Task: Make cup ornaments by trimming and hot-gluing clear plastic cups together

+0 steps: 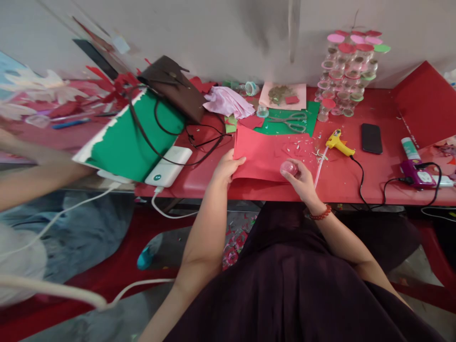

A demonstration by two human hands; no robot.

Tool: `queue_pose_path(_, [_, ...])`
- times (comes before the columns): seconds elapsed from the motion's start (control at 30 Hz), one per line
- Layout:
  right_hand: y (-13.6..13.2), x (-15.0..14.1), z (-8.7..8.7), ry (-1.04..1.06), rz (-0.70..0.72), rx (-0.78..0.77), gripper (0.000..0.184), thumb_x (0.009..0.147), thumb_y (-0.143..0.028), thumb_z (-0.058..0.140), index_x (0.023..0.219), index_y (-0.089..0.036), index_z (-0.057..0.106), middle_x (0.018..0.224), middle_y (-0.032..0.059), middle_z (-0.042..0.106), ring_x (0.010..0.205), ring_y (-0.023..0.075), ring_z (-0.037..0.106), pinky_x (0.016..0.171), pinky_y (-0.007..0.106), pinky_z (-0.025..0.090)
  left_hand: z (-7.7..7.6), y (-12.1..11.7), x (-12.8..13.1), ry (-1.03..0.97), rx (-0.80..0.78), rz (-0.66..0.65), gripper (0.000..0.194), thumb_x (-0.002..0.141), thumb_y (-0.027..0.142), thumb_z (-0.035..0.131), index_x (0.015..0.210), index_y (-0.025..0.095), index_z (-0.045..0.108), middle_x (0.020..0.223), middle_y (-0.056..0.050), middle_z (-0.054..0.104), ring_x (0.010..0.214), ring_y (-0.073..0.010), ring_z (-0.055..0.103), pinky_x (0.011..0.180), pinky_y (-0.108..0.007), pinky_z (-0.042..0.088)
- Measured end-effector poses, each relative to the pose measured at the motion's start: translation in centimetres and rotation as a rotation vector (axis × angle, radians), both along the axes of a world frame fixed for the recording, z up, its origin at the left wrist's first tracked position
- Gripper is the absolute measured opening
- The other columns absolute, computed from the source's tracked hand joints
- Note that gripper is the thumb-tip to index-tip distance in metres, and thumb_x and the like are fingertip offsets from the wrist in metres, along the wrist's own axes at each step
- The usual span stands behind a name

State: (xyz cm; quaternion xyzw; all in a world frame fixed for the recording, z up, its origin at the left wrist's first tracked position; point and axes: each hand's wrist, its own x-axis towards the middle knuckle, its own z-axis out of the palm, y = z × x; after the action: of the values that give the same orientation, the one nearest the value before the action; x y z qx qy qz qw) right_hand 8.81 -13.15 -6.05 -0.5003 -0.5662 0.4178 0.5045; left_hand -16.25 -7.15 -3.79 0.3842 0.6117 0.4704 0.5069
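Observation:
My left hand grips the left edge of a red paper sheet that lies on the red table, thumb on top. My right hand is closed around a small clear plastic cup with a pinkish tint, held over the sheet's near right corner. A red bead bracelet sits on my right wrist. Paper scraps litter the sheet's far right part.
A yellow glue gun with a black cord, a black phone, scissors on green paper, and a stack of clear cups lie beyond. A green sheet, brown bag and white power bank sit left. Another person's arm reaches in at far left.

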Motion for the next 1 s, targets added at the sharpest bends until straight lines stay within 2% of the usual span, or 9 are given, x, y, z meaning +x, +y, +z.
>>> queue_pose_path(0.2, [-2.2,1.2,1.6,0.140,-0.101,0.083,0.045,0.082,-0.049,0.078,0.120,-0.028,0.068,0.125,0.0073,0.073,0.112,0.0231,0.069,0.103,0.041,0.055,-0.7,-1.8,-0.9,-0.138,-0.001,0.115,0.038,0.068,0.013,0.075,0.105,0.020,0.068,0.093,-0.003,0.079,0.084,-0.0202,0.076,0.085,-0.037,0.062])
queue_pose_path(0.37, [-3.3,2.7,2.9,0.300,-0.201,0.181,0.039,0.082,-0.040,0.082,0.118,-0.031,0.071,0.117,0.0018,0.073,0.105,0.0195,0.067,0.101,0.038,0.054,0.0,-4.1,-1.9,-0.272,0.002,0.251,0.036,0.062,0.010,0.082,0.094,0.018,0.067,0.080,-0.001,0.076,0.070,-0.0166,0.073,0.069,-0.027,0.061])
queue_pose_path(0.43, [-3.5,3.1,3.5,0.364,-0.226,0.197,0.037,0.083,-0.037,0.082,0.117,-0.032,0.072,0.117,0.0009,0.072,0.105,0.0186,0.067,0.100,0.037,0.054,0.4,-5.2,-2.4,-0.307,-0.010,0.302,0.031,0.065,0.007,0.080,0.090,0.018,0.065,0.070,0.002,0.072,0.059,-0.0140,0.068,0.056,-0.021,0.057])
queue_pose_path(0.57, [-3.8,3.3,4.7,0.437,-0.221,0.191,0.032,0.084,-0.035,0.080,0.115,-0.032,0.072,0.117,0.0009,0.072,0.105,0.0184,0.066,0.100,0.038,0.053,0.4,-7.4,-4.3,-0.342,-0.038,0.368,0.025,0.069,0.005,0.078,0.082,0.018,0.061,0.059,0.005,0.065,0.039,-0.0077,0.052,0.036,-0.014,0.038])
queue_pose_path(0.63, [-4.0,3.1,5.0,0.433,-0.196,0.176,0.033,0.084,-0.036,0.080,0.116,-0.032,0.072,0.118,0.0014,0.071,0.105,0.0189,0.066,0.099,0.038,0.053,0.2,-8.7,-5.7,-0.344,-0.030,0.365,0.026,0.067,0.007,0.083,0.080,0.017,0.063,0.061,0.004,0.067,0.041,-0.0077,0.056,0.035,-0.013,0.038])
queue_pose_path(0.77, [-4.2,2.3,5.2,0.426,-0.149,0.144,0.034,0.083,-0.037,0.080,0.116,-0.033,0.072,0.117,0.0014,0.071,0.105,0.0190,0.066,0.097,0.038,0.055,-0.5,-11.7,-9.4,-0.358,0.013,0.416,0.034,0.060,0.006,0.089,0.087,0.018,0.071,0.074,0.002,0.077,0.059,-0.0100,0.069,0.054,-0.014,0.057])
queue_pose_path(0.83, [-4.2,1.8,5.4,0.427,-0.121,0.120,0.034,0.082,-0.038,0.080,0.114,-0.034,0.072,0.115,0.0014,0.070,0.104,0.0188,0.066,0.094,0.037,0.057,-0.8,-13.3,-11.5,-0.352,-0.005,0.454,0.034,0.058,0.005,0.088,0.085,0.019,0.073,0.071,0.004,0.077,0.055,-0.0086,0.066,0.050,-0.012,0.055])
queue_pose_path(0.93, [-4.1,1.0,5.7,0.421,-0.073,0.085,0.033,0.081,-0.039,0.080,0.112,-0.033,0.072,0.113,0.0016,0.070,0.101,0.0184,0.065,0.088,0.034,0.059,-1.3,-15.7,-14.9,-0.341,0.037,0.501,0.041,0.054,0.003,0.087,0.089,0.023,0.077,0.080,0.007,0.081,0.066,-0.0091,0.070,0.062,-0.013,0.060])
queue_pose_path(1.0, [-4.0,0.4,5.9,0.428,-0.039,0.067,0.033,0.081,-0.039,0.081,0.112,-0.034,0.073,0.112,0.0011,0.070,0.100,0.0179,0.065,0.086,0.033,0.059,-1.4,-17.2,-17.2,-0.284,0.018,0.547,0.038,0.051,0.005,0.087,0.083,0.024,0.076,0.075,0.008,0.080,0.060,-0.0081,0.067,0.057,-0.012,0.058])
